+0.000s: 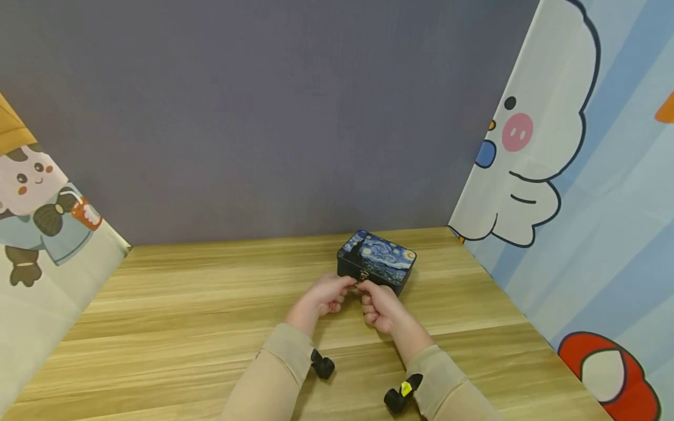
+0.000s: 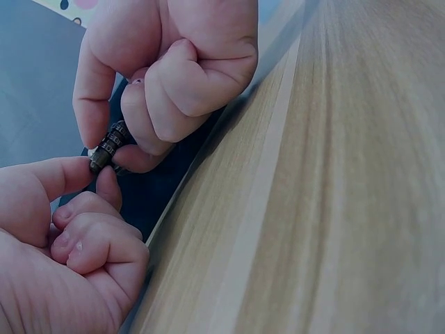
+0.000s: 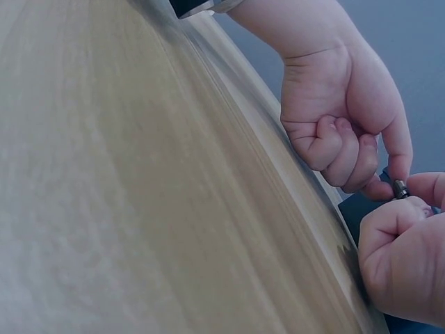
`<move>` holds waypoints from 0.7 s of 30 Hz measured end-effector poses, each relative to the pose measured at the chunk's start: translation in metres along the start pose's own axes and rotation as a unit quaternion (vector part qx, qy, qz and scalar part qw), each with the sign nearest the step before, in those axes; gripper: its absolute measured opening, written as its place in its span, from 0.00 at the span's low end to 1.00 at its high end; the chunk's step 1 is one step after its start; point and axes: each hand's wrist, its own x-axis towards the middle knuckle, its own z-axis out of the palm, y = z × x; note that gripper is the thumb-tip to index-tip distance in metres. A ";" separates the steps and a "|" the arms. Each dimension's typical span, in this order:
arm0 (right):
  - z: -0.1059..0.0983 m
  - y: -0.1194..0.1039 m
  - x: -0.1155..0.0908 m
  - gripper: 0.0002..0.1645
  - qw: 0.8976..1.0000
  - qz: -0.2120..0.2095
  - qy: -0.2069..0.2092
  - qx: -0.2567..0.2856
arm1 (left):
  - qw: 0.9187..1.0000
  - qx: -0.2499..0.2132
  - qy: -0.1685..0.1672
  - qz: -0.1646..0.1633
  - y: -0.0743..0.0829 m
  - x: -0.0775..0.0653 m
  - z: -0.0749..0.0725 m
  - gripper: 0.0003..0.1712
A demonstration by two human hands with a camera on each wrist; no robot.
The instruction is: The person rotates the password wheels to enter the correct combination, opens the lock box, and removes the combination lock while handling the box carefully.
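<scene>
A small dark box [image 1: 387, 257] with a blue swirling night-sky picture on its lid stands closed near the table's back edge. At its front is a brass-coloured clasp [image 1: 364, 275], where a small combination lock [image 2: 110, 145] with numbered dials is held. My left hand [image 1: 329, 292] pinches one end of the lock between thumb and forefinger, other fingers curled in. From the opposite side, my right hand [image 1: 381, 304] grips the lock's other end with thumb and index finger. In the right wrist view only a bit of the lock [image 3: 400, 188] shows between the fingers.
The wood-grain table [image 1: 210, 327] meets a dark grey wall panel [image 1: 289, 117] behind the box. Cartoon-printed curtains [image 1: 605, 234] hang at both sides. Small black cameras [image 1: 322, 365] are strapped to both wrists.
</scene>
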 end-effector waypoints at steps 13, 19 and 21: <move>0.000 0.000 0.000 0.11 1.000 0.002 0.001 0.001 | 1.000 0.002 -0.001 -0.003 0.000 0.000 0.000 0.12; 0.000 0.000 0.000 0.10 1.000 0.001 -0.001 0.001 | 1.000 0.002 0.000 -0.002 0.001 -0.001 0.000 0.12; 0.000 0.000 0.000 0.10 1.000 0.002 -0.002 0.001 | 1.000 0.003 0.000 -0.002 0.001 -0.001 0.000 0.13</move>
